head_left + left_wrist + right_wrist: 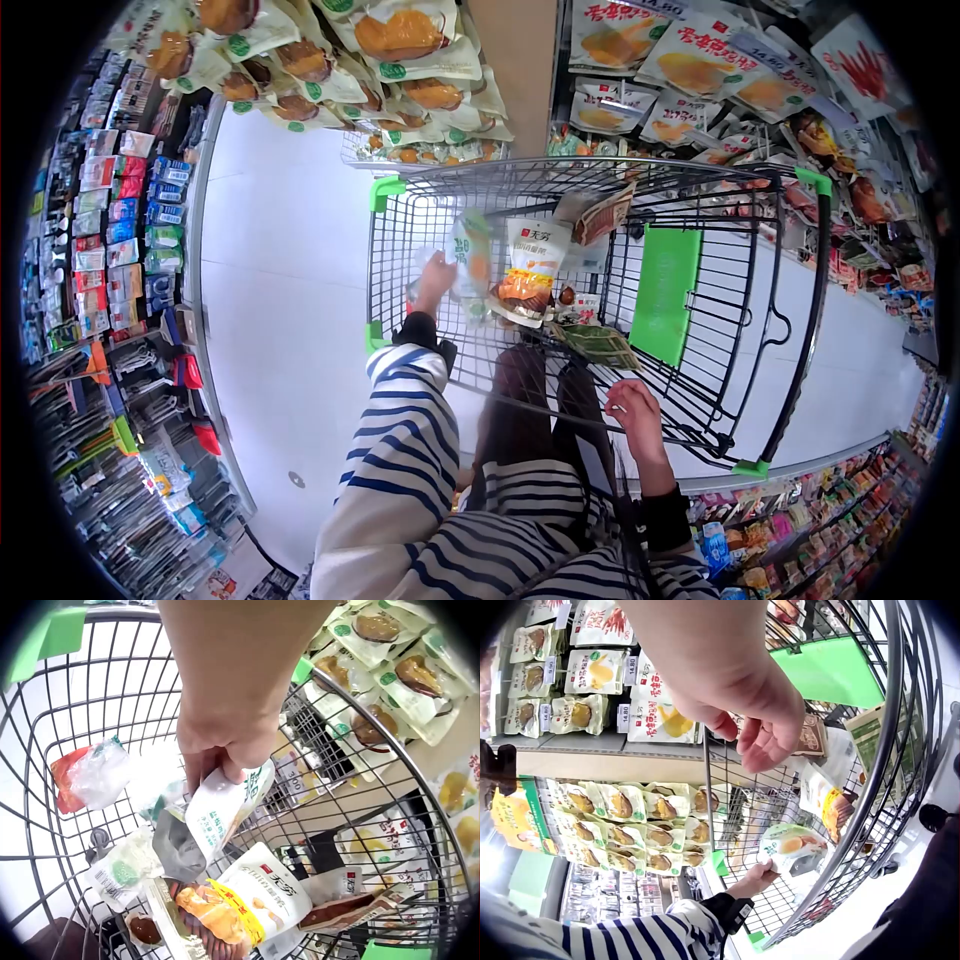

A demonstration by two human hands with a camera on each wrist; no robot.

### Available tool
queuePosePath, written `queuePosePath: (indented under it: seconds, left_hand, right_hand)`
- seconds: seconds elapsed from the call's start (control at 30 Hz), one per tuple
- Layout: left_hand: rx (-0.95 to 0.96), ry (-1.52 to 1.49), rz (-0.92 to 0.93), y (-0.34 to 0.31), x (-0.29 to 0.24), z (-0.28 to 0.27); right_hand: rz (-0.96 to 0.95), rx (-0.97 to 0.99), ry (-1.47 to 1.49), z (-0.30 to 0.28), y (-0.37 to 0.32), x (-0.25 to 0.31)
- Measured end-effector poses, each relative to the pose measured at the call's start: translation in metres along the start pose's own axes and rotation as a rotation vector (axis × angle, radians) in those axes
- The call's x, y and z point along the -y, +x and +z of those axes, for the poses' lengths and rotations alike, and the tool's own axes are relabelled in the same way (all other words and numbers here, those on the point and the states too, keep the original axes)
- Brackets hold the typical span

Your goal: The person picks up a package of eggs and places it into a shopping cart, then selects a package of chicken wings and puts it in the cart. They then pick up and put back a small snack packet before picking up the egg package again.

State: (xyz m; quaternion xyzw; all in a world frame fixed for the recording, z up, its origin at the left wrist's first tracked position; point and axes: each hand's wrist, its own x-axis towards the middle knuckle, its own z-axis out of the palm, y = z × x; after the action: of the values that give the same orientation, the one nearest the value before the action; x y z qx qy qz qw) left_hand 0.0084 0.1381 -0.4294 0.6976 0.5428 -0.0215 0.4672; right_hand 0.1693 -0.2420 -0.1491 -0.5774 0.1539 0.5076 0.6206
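The left hand [436, 280] pinches the edge of a white and green food packet [471, 254] over the left end of the shopping cart [700, 165]. From the left wrist view, the left hand [225, 742] grips that packet [219, 808] by its top, above other packets. A white packet with an orange food picture [535, 262] lies beside it in the cart. Near the cart's lower right side, the right hand [637, 415] has loosely curled fingers and holds nothing. The right wrist view shows the right hand [742, 712] above the cart rim.
A green packet [597, 345] and a brown packet [607, 213] lie in the cart, near its green panel [665, 290]. Hanging snack packets [405, 35] stand beyond the cart. Shelves of goods [130, 220] line the left, with white floor [270, 260] between.
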Motion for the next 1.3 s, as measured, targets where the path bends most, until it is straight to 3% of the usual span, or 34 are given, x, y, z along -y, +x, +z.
queuePosePath:
  seconds: [0.1, 0.13, 0.27, 0.43, 0.6, 0.7, 0.73, 0.83, 1.0, 1.17, 1.3]
  left_hand:
    - [-0.061, 0.079, 0.185, -0.015, -0.006, -0.007]
    - [-0.098, 0.205, 0.163, -0.063, -0.067, -0.026]
    - [-0.114, 0.170, 0.349, -0.130, -0.118, -0.045]
    - [-0.010, -0.056, 0.421, -0.203, -0.171, -0.067]
    - [0.126, -0.393, 0.406, -0.331, -0.264, -0.095]
    - [0.189, -0.629, 0.503, -0.372, -0.277, -0.087]
    - [0.217, -0.704, 0.506, -0.392, -0.287, -0.086]
    - [0.264, -0.832, 0.554, -0.419, -0.284, -0.073]
    - [0.336, -0.953, 0.594, -0.452, -0.278, -0.054]
    - [0.343, -0.880, 0.621, -0.462, -0.282, -0.054]
    - [0.413, -0.886, 0.501, -0.459, -0.286, -0.064]
  right_hand:
    - [-0.056, 0.066, -0.024, -0.012, -0.010, 0.009]
    - [-0.033, 0.068, -0.051, -0.015, -0.012, 0.012]
    - [-0.125, 0.169, -0.112, -0.024, -0.027, 0.027]
    - [-0.145, 0.215, -0.155, -0.033, -0.036, 0.042]
    - [-0.198, 0.260, -0.212, -0.040, -0.059, 0.064]
    - [-0.335, 0.415, -0.196, -0.038, -0.088, 0.079]
    - [-0.324, 0.577, -0.136, -0.039, -0.100, 0.086]
    - [-0.208, 0.709, 0.022, -0.040, -0.116, 0.090]
    - [-0.279, 0.768, 0.038, -0.058, -0.129, 0.081]
    - [-0.291, 0.668, -0.063, -0.065, -0.131, 0.074]
    - [-0.278, 0.599, -0.070, -0.058, -0.135, 0.077]
